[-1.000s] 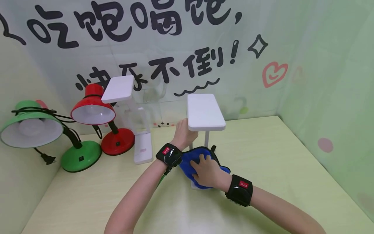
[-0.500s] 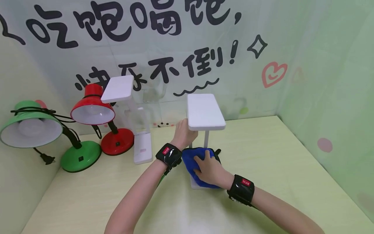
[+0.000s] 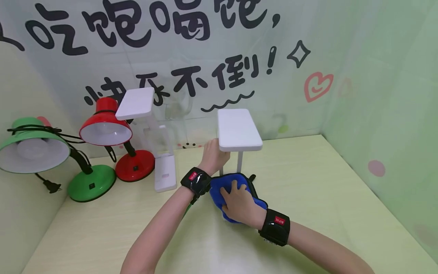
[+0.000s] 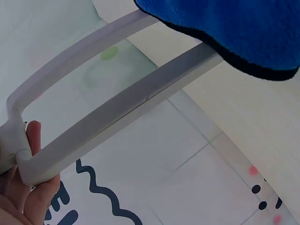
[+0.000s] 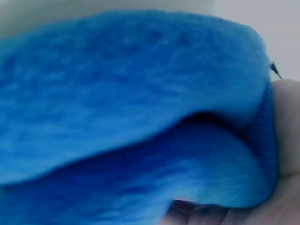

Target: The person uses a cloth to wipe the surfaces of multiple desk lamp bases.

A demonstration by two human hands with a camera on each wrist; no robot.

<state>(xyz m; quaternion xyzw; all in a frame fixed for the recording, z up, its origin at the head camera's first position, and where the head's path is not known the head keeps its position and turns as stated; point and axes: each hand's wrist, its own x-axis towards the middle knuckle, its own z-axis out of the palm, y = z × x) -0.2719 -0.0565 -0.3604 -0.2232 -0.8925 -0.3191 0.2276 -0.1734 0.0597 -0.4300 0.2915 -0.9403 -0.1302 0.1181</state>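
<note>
In the head view, a white desk lamp (image 3: 239, 129) with a flat rectangular head stands mid-table. My left hand (image 3: 213, 156) grips it just below the head; the left wrist view shows fingers (image 4: 43, 197) wrapped around the joint where the two slim support bars (image 4: 126, 108) meet. My right hand (image 3: 241, 205) holds a blue plush cloth (image 3: 219, 188) with black edging against the lamp's base, fingers spread over its top. The cloth hides nearly all of the base. Up close in the right wrist view, the folded cloth (image 5: 131, 75) bulges beside the palm.
Left of the hands stand a second white lamp (image 3: 165, 173), a red lamp (image 3: 135, 165) and a green lamp (image 3: 91, 182) with its black cord and plug (image 3: 51, 186). A printed wall sheet (image 3: 191, 57) hangs behind the pale wooden table (image 3: 308, 182).
My right hand has slid the cloth up and right over the lamp base, then back left and down. The left hand keeps its grip on the lamp. The head view has shifted slightly.
</note>
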